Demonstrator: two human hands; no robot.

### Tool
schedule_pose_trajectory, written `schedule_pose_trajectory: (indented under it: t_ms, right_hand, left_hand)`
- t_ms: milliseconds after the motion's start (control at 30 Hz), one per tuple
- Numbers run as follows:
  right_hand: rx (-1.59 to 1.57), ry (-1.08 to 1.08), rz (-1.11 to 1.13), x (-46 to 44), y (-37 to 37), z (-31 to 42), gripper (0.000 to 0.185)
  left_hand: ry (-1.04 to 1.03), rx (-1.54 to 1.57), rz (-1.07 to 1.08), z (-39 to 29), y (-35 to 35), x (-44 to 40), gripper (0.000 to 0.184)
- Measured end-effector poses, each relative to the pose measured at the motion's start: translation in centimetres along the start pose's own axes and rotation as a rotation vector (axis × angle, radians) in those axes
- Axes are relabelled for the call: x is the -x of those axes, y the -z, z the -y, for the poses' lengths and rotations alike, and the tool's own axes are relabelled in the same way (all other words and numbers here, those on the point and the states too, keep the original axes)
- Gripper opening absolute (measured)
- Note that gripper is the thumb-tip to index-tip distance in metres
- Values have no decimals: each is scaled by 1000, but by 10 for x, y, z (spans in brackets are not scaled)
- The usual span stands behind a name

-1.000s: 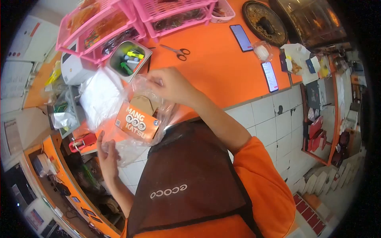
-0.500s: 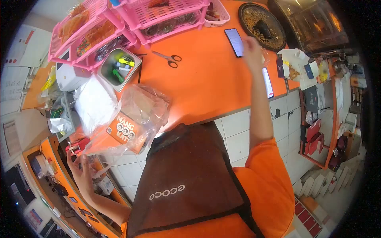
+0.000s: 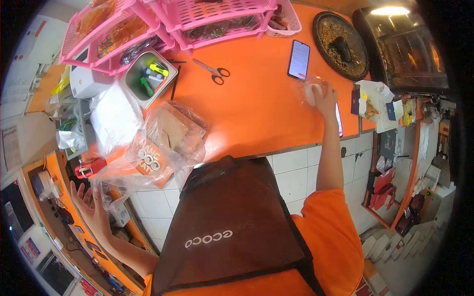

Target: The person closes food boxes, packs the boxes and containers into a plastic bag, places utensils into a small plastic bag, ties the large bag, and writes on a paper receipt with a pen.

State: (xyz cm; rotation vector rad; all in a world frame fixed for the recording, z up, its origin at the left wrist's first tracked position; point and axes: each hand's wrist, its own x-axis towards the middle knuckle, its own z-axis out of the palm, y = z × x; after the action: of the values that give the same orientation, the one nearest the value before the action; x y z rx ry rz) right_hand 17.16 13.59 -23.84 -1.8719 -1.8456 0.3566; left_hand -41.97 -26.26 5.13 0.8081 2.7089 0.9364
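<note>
Well, from my end the right grip (image 3: 326, 102) is closed on a white wrapped piece (image 3: 310, 93), which sits against the left side of its fingers; the piece looks roundish, so I read no long axis, and its clear wrapper flares out past the fingertips. My left grip (image 3: 94, 214) is spread, just below the near end of a clear plastic bag (image 3: 190, 153); whether its fingertips touch that plastic I can't tell. The bag's long axis slants away from this grip and to the right, onto the counter (image 3: 247, 113). Inside, an orange box (image 3: 154, 163) lies nearer the grip, its lettering facing up, and a brown piece (image 3: 173, 130) lies farther out.

One phone (image 3: 299, 59) lies just ahead of the right grip; another phone (image 3: 339, 121) is partly hidden by that hand and wrist. Beyond them is a dark round dish (image 3: 316, 37), and to the grip's right an open white carton (image 3: 377, 93). Between both grips, farther out, scissors (image 3: 216, 74) point their blades away and left. Ahead of the left grip come a red object (image 3: 91, 167), then white plastic (image 3: 116, 118) and a metal tin (image 3: 163, 86) of markers (image 3: 157, 68).
</note>
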Motion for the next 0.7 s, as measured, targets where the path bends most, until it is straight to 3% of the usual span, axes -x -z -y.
schedule_pose_trajectory:
  t_ms: [133, 233, 300, 367, 400, 433, 467, 500, 533, 567, 600, 633, 700]
  right_hand:
    - [298, 31, -92, 20, 1, 25, 66]
    - [-354, -262, 71, 21, -1, 31, 65]
    - [-413, -290, 214, 29, -6, 35, 66]
    - [-473, -238, 266, 48, -22, 40, 69]
    - [-505, -173, 244, 63, -34, 48, 70]
    - [-539, -170, 264, 78, -35, 70, 71]
    - [-572, -165, 286, 93, -35, 91, 72]
    - [-572, -150, 318, 105, -43, 98, 69]
    - [-572, -136, 348, 119, -55, 99, 66]
    - [-574, -125, 376, 130, -62, 102, 63]
    - [-594, -153, 471, 136, -58, 114, 63]
    - [-611, -185, 568, 142, -45, 130, 62]
    - [-654, -199, 661, 153, -44, 140, 63]
  left_hand:
    - [-158, 5, -126, -4, -13, -6, 68]
    - [-443, 20, -433, -24, -26, -3, 57]
    - [-687, 182, -588, -49, -42, 11, 47]
    - [-975, 539, -222, -57, -57, 31, 56]
    - [-951, 757, 296, -78, -71, 45, 61]
    - [-676, 1026, 864, -99, -85, 59, 66]
    - [-328, 1079, 1198, -120, -99, 73, 71]
    - [-36, 1047, 1573, -143, -120, 75, 64]
    - [-89, 837, 1831, -138, -155, 70, 57]
    - [-179, 654, 1818, -122, -193, 82, 56]
    - [-326, 490, 1624, -103, -230, 94, 52]
    - [-509, 339, 1362, -85, -266, 101, 47]
    - [-461, 141, 703, -42, -338, 114, 43]
